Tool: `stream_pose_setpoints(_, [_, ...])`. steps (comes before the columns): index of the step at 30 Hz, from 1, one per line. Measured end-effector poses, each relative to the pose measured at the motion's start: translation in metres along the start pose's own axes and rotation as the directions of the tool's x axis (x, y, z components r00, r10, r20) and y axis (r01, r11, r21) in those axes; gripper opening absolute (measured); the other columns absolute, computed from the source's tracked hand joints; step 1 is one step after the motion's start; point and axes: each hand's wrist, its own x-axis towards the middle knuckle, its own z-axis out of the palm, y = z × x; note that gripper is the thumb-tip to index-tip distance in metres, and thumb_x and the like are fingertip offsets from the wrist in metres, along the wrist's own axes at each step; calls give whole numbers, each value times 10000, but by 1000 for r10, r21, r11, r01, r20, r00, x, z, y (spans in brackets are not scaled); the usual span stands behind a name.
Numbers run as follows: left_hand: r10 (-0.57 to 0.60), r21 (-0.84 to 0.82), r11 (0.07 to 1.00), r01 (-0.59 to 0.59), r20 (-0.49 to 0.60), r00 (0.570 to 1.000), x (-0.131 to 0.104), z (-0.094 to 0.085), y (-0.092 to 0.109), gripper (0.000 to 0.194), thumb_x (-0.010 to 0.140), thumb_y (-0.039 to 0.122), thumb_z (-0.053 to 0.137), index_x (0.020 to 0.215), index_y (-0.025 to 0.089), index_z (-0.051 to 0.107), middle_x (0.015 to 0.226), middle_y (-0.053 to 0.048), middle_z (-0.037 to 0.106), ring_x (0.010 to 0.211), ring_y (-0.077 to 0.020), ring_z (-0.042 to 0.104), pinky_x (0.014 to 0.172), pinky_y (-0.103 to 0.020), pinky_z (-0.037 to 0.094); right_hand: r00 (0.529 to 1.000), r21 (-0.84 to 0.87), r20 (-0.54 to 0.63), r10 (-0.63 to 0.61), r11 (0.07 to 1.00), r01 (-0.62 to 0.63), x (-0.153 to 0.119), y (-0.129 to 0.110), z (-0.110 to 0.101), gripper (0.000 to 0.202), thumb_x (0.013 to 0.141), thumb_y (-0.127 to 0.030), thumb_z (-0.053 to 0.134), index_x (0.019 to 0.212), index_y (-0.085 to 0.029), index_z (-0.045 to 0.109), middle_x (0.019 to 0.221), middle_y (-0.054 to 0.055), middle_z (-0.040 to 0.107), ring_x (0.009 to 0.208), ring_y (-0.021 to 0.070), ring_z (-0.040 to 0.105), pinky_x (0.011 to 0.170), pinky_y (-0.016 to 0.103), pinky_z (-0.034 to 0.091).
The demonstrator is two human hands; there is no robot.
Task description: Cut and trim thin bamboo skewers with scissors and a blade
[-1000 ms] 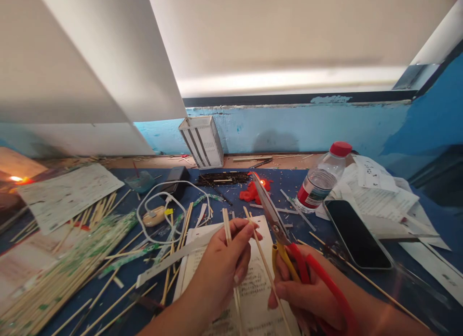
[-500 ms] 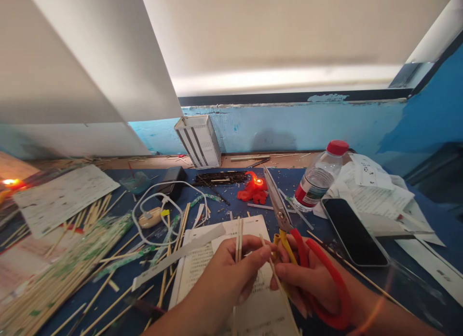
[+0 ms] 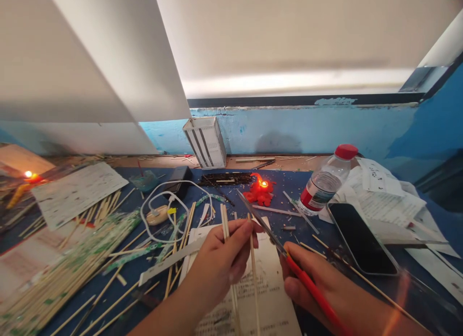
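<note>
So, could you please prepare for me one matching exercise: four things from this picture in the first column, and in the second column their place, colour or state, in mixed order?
Things:
1. scissors
2. bottle
3. phone
4. box

Places, colours or states:
A. stands near the blue wall
B. is in the right hand
C. lies face up, with a black front
D. has a red cap

Right pairs: 1-B, 2-D, 3-C, 4-A

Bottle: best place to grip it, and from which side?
Probably around the label of the bottle, from the near left. The body is round there; papers crowd its right and the phone lies close at near right. Mind the flame.
</note>
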Motion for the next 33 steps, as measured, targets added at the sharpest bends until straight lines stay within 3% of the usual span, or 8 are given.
stream_pose_setpoints(3, [40,6,999,-40,-33,999,1,-2,2,340,832,499,816,813,161,784,531,61,507,354,2,222,366,-165,119,996,-44,8,90,995,-90,1,-3,1,408,988,-645,598,1034,-241,617,1012,43,667,932,247,600,797,349,501])
stream_pose_setpoints(9, [43,12,999,-43,-29,999,5,-5,2,304,906,451,741,838,156,772,510,84,426,361,-5,181,374,-167,121,996,12,36,77,997,-78,3,-12,1,384,982,-607,642,1044,-229,606,1042,28,650,961,236,600,819,332,497])
stream_pose_setpoints(15, [41,27,999,-40,-31,999,6,-5,-1,321,898,476,745,808,168,741,448,97,401,356,-19,187,366,-155,132,990,-60,25,136,989,-134,1,-15,0,435,979,-657,615,1017,-225,594,1020,19,660,921,219,596,805,330,494])
stream_pose_setpoints(20, [20,34,999,-19,-8,1000,6,-6,-8,369,892,535,744,799,180,703,404,112,376,352,-30,183,362,-153,143,993,-52,4,116,992,-115,0,-15,2,384,1009,-619,595,1054,-238,618,1087,29,682,1043,258,620,870,352,506])
stream_pose_setpoints(33, [69,25,997,-68,-29,997,6,-6,-14,427,876,580,760,766,178,665,388,121,375,343,-26,189,353,-140,163,989,-284,-137,56,954,-93,2,-10,6,262,974,-468,694,1004,-236,577,956,23,704,850,219,619,741,324,466])
